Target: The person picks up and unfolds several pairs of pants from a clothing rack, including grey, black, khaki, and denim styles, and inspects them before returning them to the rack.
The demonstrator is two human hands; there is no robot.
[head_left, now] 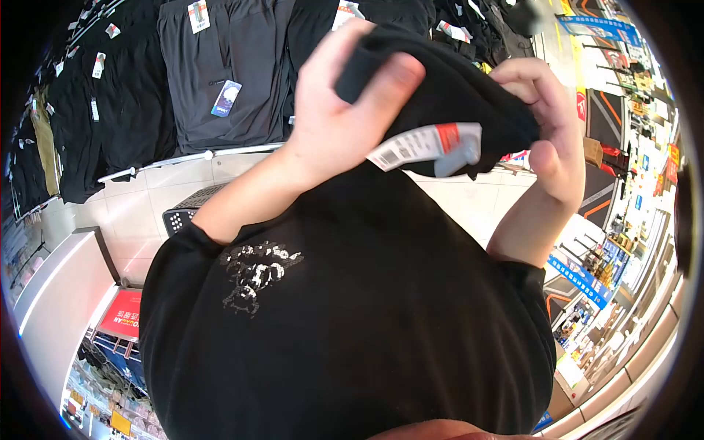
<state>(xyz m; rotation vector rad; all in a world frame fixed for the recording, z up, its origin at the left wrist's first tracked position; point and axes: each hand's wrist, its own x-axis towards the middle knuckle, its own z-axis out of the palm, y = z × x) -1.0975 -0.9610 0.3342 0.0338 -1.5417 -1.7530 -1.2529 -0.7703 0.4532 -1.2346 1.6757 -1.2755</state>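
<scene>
Garment: you hold a black folded garment (pixel 447 95) up in front of your chest, between both hands.
Left hand (pixel 345 110): fingers curled over the cloth's left end, thumb pressed on it.
Right hand (pixel 550 139): fingers pinching the right edge.
Tag: a white and red label (pixel 429 145) hangs beneath.
Behind: dark trousers (pixel 220 73) on a rack; a black basket (pixel 187 209) on the floor.
</scene>
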